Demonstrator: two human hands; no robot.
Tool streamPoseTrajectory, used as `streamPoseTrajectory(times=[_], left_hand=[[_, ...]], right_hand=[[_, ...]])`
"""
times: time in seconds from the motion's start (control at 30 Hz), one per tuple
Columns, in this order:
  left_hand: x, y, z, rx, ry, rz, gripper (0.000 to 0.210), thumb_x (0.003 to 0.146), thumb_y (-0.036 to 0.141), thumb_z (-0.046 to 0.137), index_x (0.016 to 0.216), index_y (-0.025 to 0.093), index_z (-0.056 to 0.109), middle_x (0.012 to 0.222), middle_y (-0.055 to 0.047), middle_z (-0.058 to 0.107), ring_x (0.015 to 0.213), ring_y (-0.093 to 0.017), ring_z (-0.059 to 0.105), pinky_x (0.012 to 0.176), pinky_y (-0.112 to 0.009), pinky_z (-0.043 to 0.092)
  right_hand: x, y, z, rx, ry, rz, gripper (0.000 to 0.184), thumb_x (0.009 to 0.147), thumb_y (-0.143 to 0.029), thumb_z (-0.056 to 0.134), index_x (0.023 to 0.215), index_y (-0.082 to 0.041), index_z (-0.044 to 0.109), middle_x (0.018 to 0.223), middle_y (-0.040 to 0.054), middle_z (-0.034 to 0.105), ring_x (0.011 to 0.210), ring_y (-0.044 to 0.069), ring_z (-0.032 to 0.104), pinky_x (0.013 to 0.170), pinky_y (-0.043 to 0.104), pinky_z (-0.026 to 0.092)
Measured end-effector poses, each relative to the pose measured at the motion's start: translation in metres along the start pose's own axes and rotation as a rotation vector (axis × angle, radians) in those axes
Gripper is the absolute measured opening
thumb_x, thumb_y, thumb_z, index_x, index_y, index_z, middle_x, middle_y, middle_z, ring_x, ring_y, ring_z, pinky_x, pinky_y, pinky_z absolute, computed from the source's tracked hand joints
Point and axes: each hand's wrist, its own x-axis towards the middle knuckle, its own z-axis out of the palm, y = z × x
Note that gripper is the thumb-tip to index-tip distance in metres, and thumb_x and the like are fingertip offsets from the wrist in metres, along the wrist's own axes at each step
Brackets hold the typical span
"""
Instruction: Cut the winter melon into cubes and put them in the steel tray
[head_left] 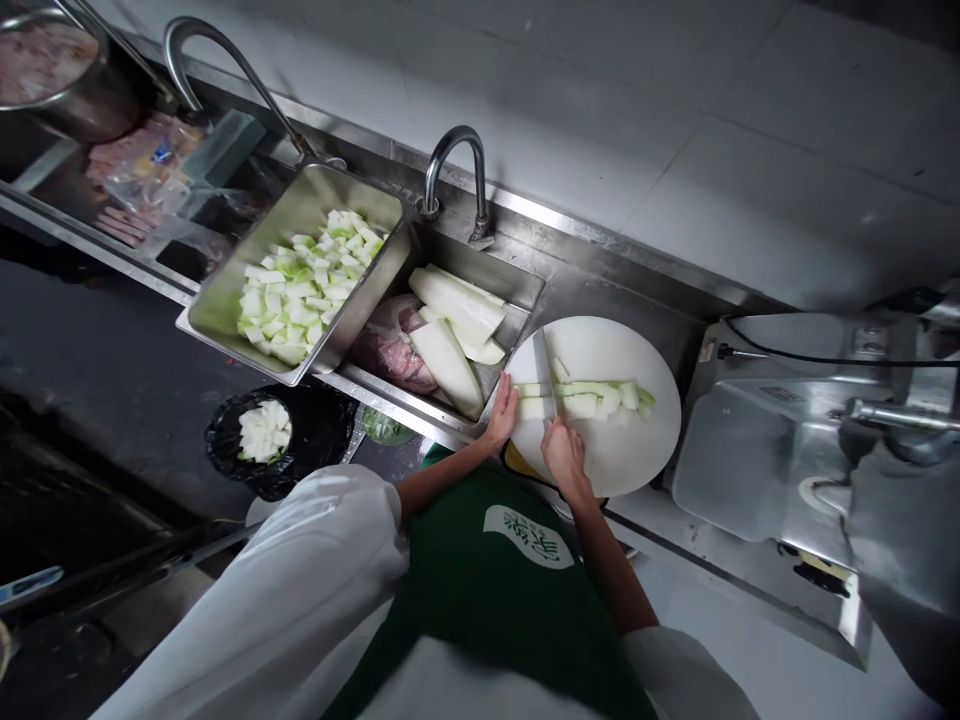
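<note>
Several pale strips (581, 405) lie on your one round board (637, 450); your right hand (565, 458) grips one knife (547, 375), your left hand (504, 412), fingers extended, at their end. Leftward, one sink (526, 290) holds wrapped meat (397, 350) and at least three vegetable pieces (446, 365); one tray (259, 245), many chunks (304, 290); one black-lined bin (322, 430), white pieces (265, 430).

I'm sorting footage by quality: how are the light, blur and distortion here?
Head view, centre: the white cutting board is among the brightest areas, and the knife reads fairly clearly; head view, left: the floor is dim, and the metal pot looks soft and stretched; head view, back: highlights streak the steel ledge.
</note>
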Motion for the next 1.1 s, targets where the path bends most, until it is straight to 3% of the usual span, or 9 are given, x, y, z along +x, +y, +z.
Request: streamPoseTrajectory(times=[0.17, 0.27, 0.43, 0.57, 0.7, 0.77, 0.87, 0.97, 1.1], left_hand=[[-0.004, 0.001, -0.002, 0.035, -0.031, -0.014, 0.058, 0.106, 0.048, 0.034, 0.157, 0.021, 0.037, 0.17, -0.003, 0.018, 0.158, -0.023, 0.016, 0.131, -0.042, 0.014], [-0.014, 0.001, -0.002, 0.046, 0.011, 0.021, 0.064, 0.105, 0.054, 0.032, 0.158, 0.019, 0.035, 0.17, -0.004, 0.016, 0.158, -0.023, 0.013, 0.131, -0.04, 0.01], [-0.026, -0.003, 0.0, 0.101, -0.011, 0.103, 0.064, 0.104, 0.055, 0.033, 0.157, 0.02, 0.038, 0.169, -0.005, 0.023, 0.158, -0.02, 0.017, 0.132, -0.037, 0.011], [-0.025, -0.004, -0.005, 0.093, -0.038, 0.124, 0.064, 0.104, 0.055, 0.032, 0.153, 0.017, 0.044, 0.167, -0.009, 0.027, 0.156, -0.022, 0.023, 0.131, -0.04, 0.015], [-0.024, -0.001, -0.015, 0.074, 0.064, 0.157, 0.061, 0.105, 0.054, 0.031, 0.148, 0.015, 0.049, 0.162, -0.015, 0.037, 0.152, -0.026, 0.033, 0.128, -0.044, 0.024], [-0.024, 0.0, -0.019, 0.093, 0.139, 0.19, 0.056, 0.103, 0.055, 0.037, 0.141, 0.019, 0.055, 0.152, -0.015, 0.049, 0.143, -0.027, 0.043, 0.119, -0.045, 0.038], [-0.022, -0.002, -0.024, 0.138, 0.16, 0.211, 0.043, 0.098, 0.056, 0.05, 0.118, 0.021, 0.065, 0.119, -0.012, 0.062, 0.106, -0.024, 0.061, 0.088, -0.037, 0.054], [-0.021, -0.006, -0.028, 0.148, 0.081, 0.217, 0.036, 0.094, 0.053, 0.06, 0.104, 0.019, 0.065, 0.097, -0.006, 0.058, 0.076, -0.015, 0.057, 0.069, -0.028, 0.051], [-0.019, -0.008, -0.026, 0.143, 0.025, 0.252, 0.029, 0.091, 0.045, 0.065, 0.101, 0.017, 0.066, 0.087, -0.003, 0.055, 0.072, -0.014, 0.053, 0.067, -0.028, 0.049]], right_hand=[[-0.005, 0.002, -0.01, -0.005, 0.024, 0.005, 0.031, 0.107, -0.024, 0.035, 0.111, -0.011, 0.063, 0.096, 0.0177, 0.075, 0.088, 0.024, 0.073, 0.072, 0.028, 0.044], [-0.016, -0.004, -0.013, -0.007, 0.073, 0.033, 0.035, 0.107, -0.026, 0.032, 0.112, -0.01, 0.062, 0.095, 0.0184, 0.074, 0.087, 0.024, 0.073, 0.072, 0.029, 0.044], [-0.01, -0.022, 0.001, 0.056, -0.005, 0.033, 0.032, 0.106, -0.023, 0.034, 0.114, -0.009, 0.062, 0.098, 0.0177, 0.075, 0.091, 0.024, 0.072, 0.075, 0.029, 0.045], [-0.01, -0.02, -0.007, 0.048, -0.009, 0.027, 0.03, 0.106, -0.024, 0.037, 0.112, -0.01, 0.063, 0.099, 0.0177, 0.075, 0.092, 0.025, 0.072, 0.076, 0.029, 0.045], [-0.019, -0.025, -0.014, 0.039, 0.05, 0.039, 0.033, 0.107, -0.026, 0.034, 0.113, -0.011, 0.063, 0.096, 0.0168, 0.074, 0.089, 0.025, 0.072, 0.076, 0.029, 0.045], [-0.018, -0.034, -0.008, 0.051, 0.044, 0.036, 0.033, 0.107, -0.025, 0.033, 0.114, -0.01, 0.062, 0.096, 0.0166, 0.074, 0.088, 0.024, 0.072, 0.076, 0.029, 0.046], [-0.008, -0.045, 0.006, 0.08, -0.006, 0.023, 0.032, 0.107, -0.022, 0.033, 0.114, -0.01, 0.062, 0.097, 0.0156, 0.074, 0.089, 0.021, 0.072, 0.077, 0.027, 0.046], [0.004, -0.038, 0.014, 0.09, -0.003, 0.023, 0.032, 0.107, -0.025, 0.036, 0.115, -0.011, 0.063, 0.098, 0.0155, 0.074, 0.089, 0.021, 0.071, 0.078, 0.027, 0.045], [0.009, -0.004, 0.013, 0.058, 0.013, 0.039, 0.032, 0.106, -0.028, 0.039, 0.111, -0.012, 0.065, 0.097, 0.0154, 0.074, 0.092, 0.024, 0.07, 0.078, 0.03, 0.044]])
